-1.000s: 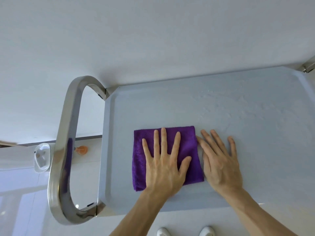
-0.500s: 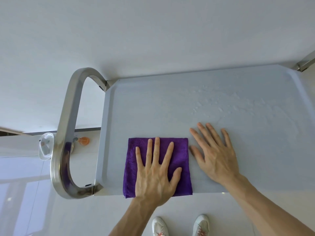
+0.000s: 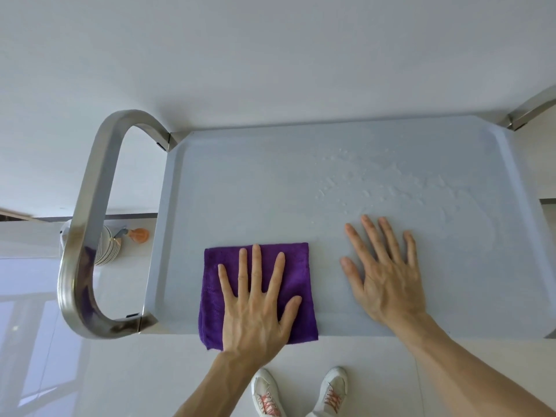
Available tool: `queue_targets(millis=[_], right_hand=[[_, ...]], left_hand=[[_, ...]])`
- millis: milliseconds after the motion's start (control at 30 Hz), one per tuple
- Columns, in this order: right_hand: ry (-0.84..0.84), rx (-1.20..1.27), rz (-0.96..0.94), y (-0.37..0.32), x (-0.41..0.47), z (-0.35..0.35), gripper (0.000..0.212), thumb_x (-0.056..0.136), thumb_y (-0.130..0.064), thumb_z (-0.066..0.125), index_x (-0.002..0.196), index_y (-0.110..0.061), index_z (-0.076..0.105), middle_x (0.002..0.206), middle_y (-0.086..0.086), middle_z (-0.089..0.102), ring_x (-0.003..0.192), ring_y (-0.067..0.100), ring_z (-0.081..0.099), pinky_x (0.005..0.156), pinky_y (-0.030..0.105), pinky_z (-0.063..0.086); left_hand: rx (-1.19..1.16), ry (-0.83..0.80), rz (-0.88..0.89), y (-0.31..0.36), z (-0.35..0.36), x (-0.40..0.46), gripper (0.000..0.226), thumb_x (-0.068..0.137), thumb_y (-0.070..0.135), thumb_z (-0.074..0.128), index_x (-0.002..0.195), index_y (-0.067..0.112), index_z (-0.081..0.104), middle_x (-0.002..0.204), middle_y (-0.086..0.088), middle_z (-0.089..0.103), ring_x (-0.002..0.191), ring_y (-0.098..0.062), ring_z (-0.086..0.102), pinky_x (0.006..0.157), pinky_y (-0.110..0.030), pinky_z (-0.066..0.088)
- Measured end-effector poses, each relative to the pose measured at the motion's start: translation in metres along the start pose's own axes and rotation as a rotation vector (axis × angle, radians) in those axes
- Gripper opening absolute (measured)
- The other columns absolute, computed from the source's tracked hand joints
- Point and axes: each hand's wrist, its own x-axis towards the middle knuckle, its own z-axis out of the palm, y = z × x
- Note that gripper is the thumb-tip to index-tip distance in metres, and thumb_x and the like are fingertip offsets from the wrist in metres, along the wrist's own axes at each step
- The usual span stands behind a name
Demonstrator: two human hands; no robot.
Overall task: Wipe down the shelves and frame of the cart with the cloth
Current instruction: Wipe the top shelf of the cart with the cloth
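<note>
The cart's grey top shelf (image 3: 270, 188) fills the middle of the view. A folded purple cloth (image 3: 296, 266) lies on its near left part, its near edge hanging just over the shelf's front rim. My left hand (image 3: 257, 302) presses flat on the cloth with fingers spread. My right hand (image 3: 385, 272) rests flat on the bare shelf to the right of the cloth, apart from it. Water droplets (image 3: 391, 182) cover the far right part of the shelf. The cart's steel handle (image 3: 87, 224) loops at the left end.
A white wall stands right behind the cart. A steel frame post (image 3: 529, 111) shows at the far right corner. On the floor to the left are a stack of plates (image 3: 106, 245) and a small orange object (image 3: 140, 235). My shoes (image 3: 267, 392) are below the shelf's front edge.
My left hand has slid the cloth toward the shelf's near edge. My right hand has moved away from the cloth, to the right.
</note>
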Motion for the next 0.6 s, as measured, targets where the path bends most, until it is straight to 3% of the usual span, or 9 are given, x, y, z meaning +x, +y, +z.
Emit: queue_targets(millis=[167,300,467,600], right_hand=[[0.011,0.013,-0.002,0.0,0.002,0.003,0.063,0.099,-0.059,0.028,0.156,-0.034,0.022,0.166,-0.003,0.016,0.153,0.023,0.012,0.12,0.058,0.013],[0.023,0.017,-0.007,0.0,0.002,0.004,0.063,0.099,-0.059,0.029,0.156,-0.034,0.024,0.165,-0.003,0.018,0.153,0.023,0.014,0.119,0.059,0.015],[0.046,0.023,-0.005,0.0,0.001,0.008,0.062,0.099,-0.059,0.029,0.156,-0.035,0.024,0.165,-0.004,0.017,0.153,0.022,0.013,0.119,0.059,0.015],[0.044,0.025,-0.015,0.001,0.0,0.006,0.061,0.099,-0.059,0.029,0.155,-0.034,0.027,0.164,-0.003,0.021,0.153,0.022,0.015,0.12,0.058,0.014]], left_hand=[[-0.033,0.036,-0.042,0.017,0.009,-0.004,0.075,0.092,0.062,0.038,0.156,0.025,0.023,0.162,-0.02,0.014,0.15,-0.039,0.011,0.112,-0.072,0.013],[-0.006,0.024,0.031,0.012,0.0,0.041,0.078,0.094,0.067,0.025,0.158,0.024,0.014,0.163,-0.021,0.01,0.151,-0.039,0.006,0.112,-0.072,0.011],[0.006,0.048,-0.1,0.025,-0.016,0.136,0.079,0.093,0.069,0.021,0.158,0.026,0.009,0.163,-0.021,0.007,0.151,-0.039,0.002,0.112,-0.071,0.004],[0.031,0.04,-0.077,0.025,-0.014,0.129,0.077,0.095,0.068,0.017,0.158,0.026,0.006,0.164,-0.02,0.003,0.151,-0.039,-0.001,0.113,-0.071,0.004]])
